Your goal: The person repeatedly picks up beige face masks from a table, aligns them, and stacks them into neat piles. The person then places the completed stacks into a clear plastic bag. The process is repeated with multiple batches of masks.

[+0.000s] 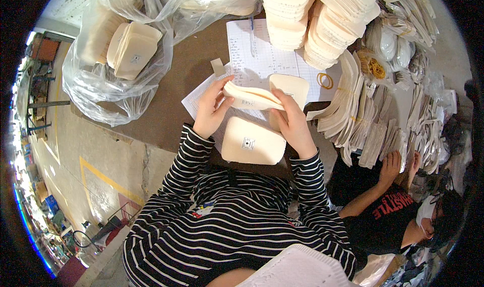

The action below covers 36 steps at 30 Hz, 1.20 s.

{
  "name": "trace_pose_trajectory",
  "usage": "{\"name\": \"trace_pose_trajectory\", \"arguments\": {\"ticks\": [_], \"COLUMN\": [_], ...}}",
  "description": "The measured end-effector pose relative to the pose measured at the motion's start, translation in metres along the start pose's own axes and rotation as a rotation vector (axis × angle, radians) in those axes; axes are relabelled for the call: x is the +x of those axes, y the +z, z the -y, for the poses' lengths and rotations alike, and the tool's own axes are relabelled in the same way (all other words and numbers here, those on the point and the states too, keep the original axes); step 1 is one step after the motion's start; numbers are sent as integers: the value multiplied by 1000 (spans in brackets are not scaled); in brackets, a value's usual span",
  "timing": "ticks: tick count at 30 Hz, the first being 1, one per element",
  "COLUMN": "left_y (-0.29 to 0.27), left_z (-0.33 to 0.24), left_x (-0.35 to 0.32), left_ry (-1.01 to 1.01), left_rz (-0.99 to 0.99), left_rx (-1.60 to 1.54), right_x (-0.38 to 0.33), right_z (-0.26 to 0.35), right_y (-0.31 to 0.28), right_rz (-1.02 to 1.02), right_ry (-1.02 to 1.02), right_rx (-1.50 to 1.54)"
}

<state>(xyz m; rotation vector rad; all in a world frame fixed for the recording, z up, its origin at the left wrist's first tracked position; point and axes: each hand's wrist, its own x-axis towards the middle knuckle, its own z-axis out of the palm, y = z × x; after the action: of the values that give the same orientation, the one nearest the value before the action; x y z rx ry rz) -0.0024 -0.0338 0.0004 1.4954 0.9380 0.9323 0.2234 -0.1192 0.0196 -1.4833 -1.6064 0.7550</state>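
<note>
My left hand (213, 109) and my right hand (296, 124) grip the two ends of a few cream foam pads (247, 98), held above the table. The pads bow apart in the middle, leaving a gap between layers, and a small printed mark shows on the near face. Just below them, close to my body, lies a stack of rounded cream pads (249, 153) with a printed label on top. Another cream pad (297, 85) rests behind my right hand, which partly covers it.
Ruled paper sheets (272, 55) with a pen (252, 37) cover the table beyond. Tall pad stacks (287, 22) stand at the back. Left is a clear plastic bag (80, 80) of pads. Rubber bands (325, 80) and bundled strips (348, 95) lie right, where a co-worker's hands (390, 168) handle strips.
</note>
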Motion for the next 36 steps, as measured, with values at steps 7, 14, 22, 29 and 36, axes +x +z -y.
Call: {"name": "trace_pose_trajectory", "arguments": {"ticks": [7,14,22,29,36], "left_y": [-9,-14,0,-1,-14], "left_z": [15,15,25,23,-10], "left_x": [-7,-8,-11,-5,0], "left_ry": [40,72,425,152,192], "left_rz": [70,194,94,207,179], "left_rx": [-101,195,242,138,128], "right_x": [-2,-6,-14,-5,-9], "right_z": [4,0,-4,5,12], "right_y": [-8,-4,-6,-1,-17], "right_rz": [3,-58,95,2,-44], "right_ry": [-143,4,48,56,-117], "right_rx": [-108,20,-30,-29,-228]}}
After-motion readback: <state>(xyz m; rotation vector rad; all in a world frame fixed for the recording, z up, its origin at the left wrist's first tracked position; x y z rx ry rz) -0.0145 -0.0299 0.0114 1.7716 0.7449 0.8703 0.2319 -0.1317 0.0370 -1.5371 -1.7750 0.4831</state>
